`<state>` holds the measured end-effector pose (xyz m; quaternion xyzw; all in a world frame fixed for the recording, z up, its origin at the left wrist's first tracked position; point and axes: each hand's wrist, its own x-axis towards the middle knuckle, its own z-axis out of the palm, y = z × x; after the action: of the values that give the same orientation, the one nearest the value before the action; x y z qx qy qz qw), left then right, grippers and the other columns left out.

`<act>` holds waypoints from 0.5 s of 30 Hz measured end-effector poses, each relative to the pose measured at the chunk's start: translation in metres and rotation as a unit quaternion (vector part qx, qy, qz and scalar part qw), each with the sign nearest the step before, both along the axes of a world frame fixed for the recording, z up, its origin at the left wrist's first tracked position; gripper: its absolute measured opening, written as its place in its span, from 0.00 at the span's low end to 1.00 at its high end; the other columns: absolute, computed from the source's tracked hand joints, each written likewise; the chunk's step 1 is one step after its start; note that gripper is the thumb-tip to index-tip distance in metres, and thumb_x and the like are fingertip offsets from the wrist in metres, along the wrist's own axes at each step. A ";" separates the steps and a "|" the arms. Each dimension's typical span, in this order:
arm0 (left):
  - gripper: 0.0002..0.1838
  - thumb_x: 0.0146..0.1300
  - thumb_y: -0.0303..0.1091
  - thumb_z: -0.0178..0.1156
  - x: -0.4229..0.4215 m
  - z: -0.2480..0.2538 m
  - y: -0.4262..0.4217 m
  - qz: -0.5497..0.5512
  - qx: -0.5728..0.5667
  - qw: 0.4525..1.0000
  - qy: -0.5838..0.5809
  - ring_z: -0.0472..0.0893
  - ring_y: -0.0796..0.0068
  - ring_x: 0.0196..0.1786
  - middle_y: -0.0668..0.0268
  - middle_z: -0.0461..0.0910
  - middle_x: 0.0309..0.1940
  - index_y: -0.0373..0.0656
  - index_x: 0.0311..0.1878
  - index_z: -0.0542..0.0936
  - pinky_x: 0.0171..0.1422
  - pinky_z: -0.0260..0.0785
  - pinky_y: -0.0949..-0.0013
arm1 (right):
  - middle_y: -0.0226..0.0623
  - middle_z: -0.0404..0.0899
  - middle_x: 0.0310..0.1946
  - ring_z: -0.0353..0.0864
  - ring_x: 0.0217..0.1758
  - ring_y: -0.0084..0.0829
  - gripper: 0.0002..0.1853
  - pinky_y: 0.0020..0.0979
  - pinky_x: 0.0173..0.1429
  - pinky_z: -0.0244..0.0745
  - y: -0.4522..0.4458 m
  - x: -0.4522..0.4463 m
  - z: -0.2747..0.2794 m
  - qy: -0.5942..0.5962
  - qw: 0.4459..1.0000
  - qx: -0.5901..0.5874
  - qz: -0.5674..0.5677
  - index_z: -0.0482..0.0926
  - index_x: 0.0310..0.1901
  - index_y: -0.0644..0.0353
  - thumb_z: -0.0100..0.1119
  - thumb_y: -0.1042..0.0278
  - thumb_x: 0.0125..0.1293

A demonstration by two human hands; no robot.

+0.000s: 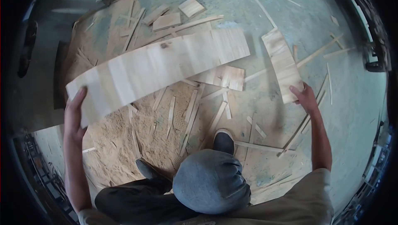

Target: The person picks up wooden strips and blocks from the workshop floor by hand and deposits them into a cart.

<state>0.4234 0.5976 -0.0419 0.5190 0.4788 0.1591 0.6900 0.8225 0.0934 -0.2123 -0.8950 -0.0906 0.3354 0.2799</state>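
Observation:
My left hand point(76, 111) grips the left end of a long, wide wooden board point(161, 61), its thumb on the upper face. The board slants up to the right above the floor and has a dark knot near its upper edge. At the right, my right hand point(305, 97) is closed on the lower end of a shorter wooden board point(282, 64), which leans up and to the left. A gap separates the two boards. Beneath the long board, another short board point(226, 77) shows partly.
Sawdust point(114, 142) and several thin wood strips cover the floor around my shoes point(224, 142). Small wooden blocks point(167, 21) lie beyond the long board. A grey cap point(209, 181) fills the lower middle. Metal frames stand along the right edge.

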 end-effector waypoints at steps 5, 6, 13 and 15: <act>0.24 0.67 0.43 0.61 0.073 -0.058 0.013 -0.064 0.013 0.993 0.094 0.82 0.69 0.50 0.57 0.80 0.51 0.34 0.58 0.75 0.52 0.77 0.68 | 0.43 0.79 0.50 0.82 0.46 0.30 0.32 0.28 0.35 0.80 0.020 -0.063 0.066 -0.166 0.945 0.233 -0.157 0.71 0.61 0.69 0.69 0.57 0.61; 0.24 0.67 0.43 0.61 0.080 -0.059 0.014 -0.071 0.009 0.993 0.099 0.82 0.69 0.50 0.57 0.80 0.51 0.34 0.58 0.75 0.52 0.77 0.68 | 0.44 0.80 0.49 0.82 0.46 0.32 0.31 0.30 0.36 0.80 0.031 -0.068 0.085 -0.282 0.894 0.289 -0.194 0.71 0.61 0.71 0.68 0.59 0.62; 0.28 0.64 0.47 0.63 0.090 -0.052 0.029 -0.115 -0.004 0.990 0.079 0.84 0.69 0.42 0.58 0.82 0.45 0.32 0.58 0.74 0.47 0.76 0.73 | 0.43 0.81 0.30 0.81 0.28 0.38 0.08 0.39 0.29 0.75 0.053 -0.071 0.203 -0.747 0.483 -0.384 -0.248 0.76 0.33 0.61 0.58 0.66 0.68; 0.28 0.64 0.46 0.64 0.091 -0.055 0.034 -0.123 0.049 0.989 0.071 0.83 0.70 0.41 0.59 0.82 0.44 0.31 0.57 0.75 0.46 0.77 0.73 | 0.34 0.76 0.23 0.77 0.23 0.32 0.11 0.37 0.27 0.74 0.021 -0.048 0.123 -0.739 0.260 -0.583 -0.215 0.76 0.31 0.55 0.51 0.63 0.72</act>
<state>0.5148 0.6317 -0.0968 0.6171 0.4508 0.0585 0.6423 0.7745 0.1142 -0.0889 -0.6636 0.1575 -0.5816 -0.4433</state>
